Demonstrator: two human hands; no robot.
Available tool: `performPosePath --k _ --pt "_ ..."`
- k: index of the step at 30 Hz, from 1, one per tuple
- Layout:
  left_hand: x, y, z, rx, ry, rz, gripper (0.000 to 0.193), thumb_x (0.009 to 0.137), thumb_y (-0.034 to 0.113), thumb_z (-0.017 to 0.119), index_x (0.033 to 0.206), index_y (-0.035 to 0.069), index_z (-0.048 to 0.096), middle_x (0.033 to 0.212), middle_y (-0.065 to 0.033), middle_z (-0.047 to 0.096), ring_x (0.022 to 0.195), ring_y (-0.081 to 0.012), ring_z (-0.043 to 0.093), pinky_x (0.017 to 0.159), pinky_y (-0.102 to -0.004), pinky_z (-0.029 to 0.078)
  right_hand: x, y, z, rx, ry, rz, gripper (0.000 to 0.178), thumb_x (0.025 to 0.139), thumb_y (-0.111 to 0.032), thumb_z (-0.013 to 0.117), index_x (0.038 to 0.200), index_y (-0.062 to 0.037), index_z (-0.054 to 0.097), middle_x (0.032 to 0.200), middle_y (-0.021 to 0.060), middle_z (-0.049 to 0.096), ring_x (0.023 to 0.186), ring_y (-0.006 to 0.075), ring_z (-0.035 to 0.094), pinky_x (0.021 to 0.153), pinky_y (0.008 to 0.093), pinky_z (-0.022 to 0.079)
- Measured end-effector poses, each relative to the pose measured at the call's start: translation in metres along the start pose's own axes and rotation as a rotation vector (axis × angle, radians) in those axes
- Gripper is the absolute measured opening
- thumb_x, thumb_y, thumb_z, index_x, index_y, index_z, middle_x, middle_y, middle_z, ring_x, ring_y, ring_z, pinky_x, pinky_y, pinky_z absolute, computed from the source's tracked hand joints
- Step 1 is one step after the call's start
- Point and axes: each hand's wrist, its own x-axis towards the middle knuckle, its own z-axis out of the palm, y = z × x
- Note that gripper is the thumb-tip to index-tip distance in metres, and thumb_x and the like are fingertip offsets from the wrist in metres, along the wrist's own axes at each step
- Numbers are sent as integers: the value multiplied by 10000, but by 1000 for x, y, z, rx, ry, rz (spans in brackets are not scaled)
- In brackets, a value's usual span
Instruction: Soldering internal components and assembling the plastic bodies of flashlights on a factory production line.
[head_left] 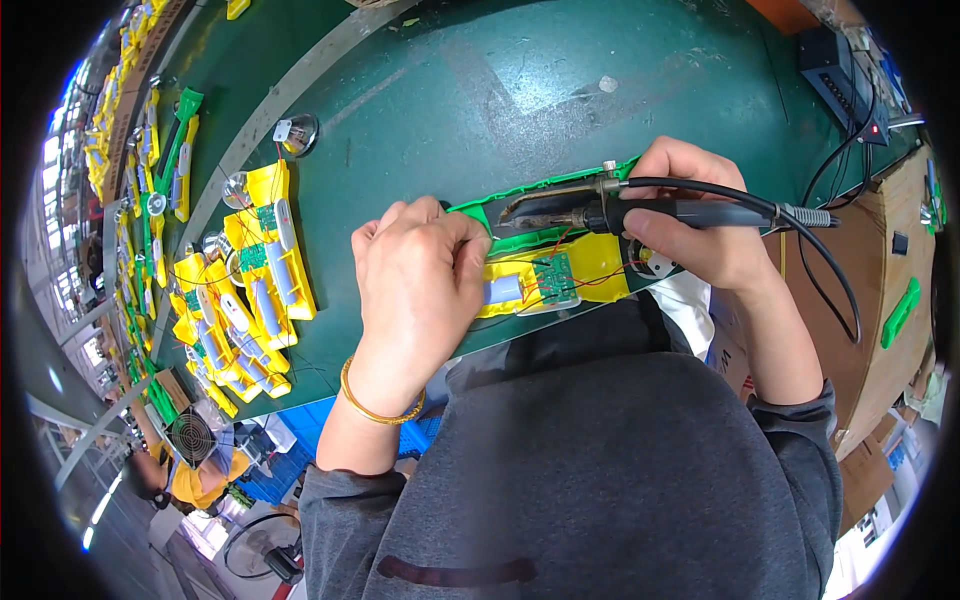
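My right hand (715, 225) is closed around the dark handle of a soldering iron (690, 211), with a black cable and a metal feed bracket on it. Its tip points left, over a long green plastic casing half (540, 239). My left hand (415, 265) has its fingers curled and pinched at the casing's left end; the exact grip is partly hidden. Just below, along the table edge, lies a yellow casing half (597, 268) holding a blue-grey battery cell (503, 290), a green circuit board (555, 278) and thin red and black wires.
Several yellow casings with batteries and boards (265, 285) lie on the green table (400, 110) to my left. A clear round lamp part (297, 134) is beyond them. A blue power unit (835, 80) and a cardboard box (865, 290) stand right. Another person (200, 480) is at far left.
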Motion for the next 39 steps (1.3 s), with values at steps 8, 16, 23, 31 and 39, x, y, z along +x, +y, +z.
performPosePath --k 8,16,23,31,39 --pt "2 4 6 64 45 -13 42 734 102 647 706 72 648 702 -79 543 739 -255 544 759 -414 378 4 0 -3 -115 -44 12 154 726 -2 680 788 -28 542 707 -17 536 619 35 492 536 194 387" --pt "8 2 2 -35 -31 -45 44 739 103 645 712 69 642 703 -85 547 737 -264 549 754 -413 378 8 -3 -5 -97 -63 76 156 730 6 680 782 -33 538 697 -22 534 616 32 495 538 191 385" --pt "9 3 1 -31 -18 -47 63 741 105 641 689 70 639 697 -88 552 736 -269 555 754 -414 380 9 -2 -4 -89 -59 42 145 738 10 671 777 -33 538 681 -17 549 613 32 500 538 191 391" --pt "10 5 5 12 31 -24 73 739 101 635 679 60 635 678 -91 550 711 -268 557 758 -413 377 11 -6 -8 -133 -66 75 138 749 -8 667 786 -31 535 700 -10 562 634 43 516 562 200 405" --pt "13 6 2 -4 -4 -30 82 742 102 634 675 57 631 678 -93 553 711 -269 557 754 -412 375 12 -4 -11 -74 -49 80 139 749 -17 665 796 -30 535 703 -1 570 654 51 530 586 205 412"
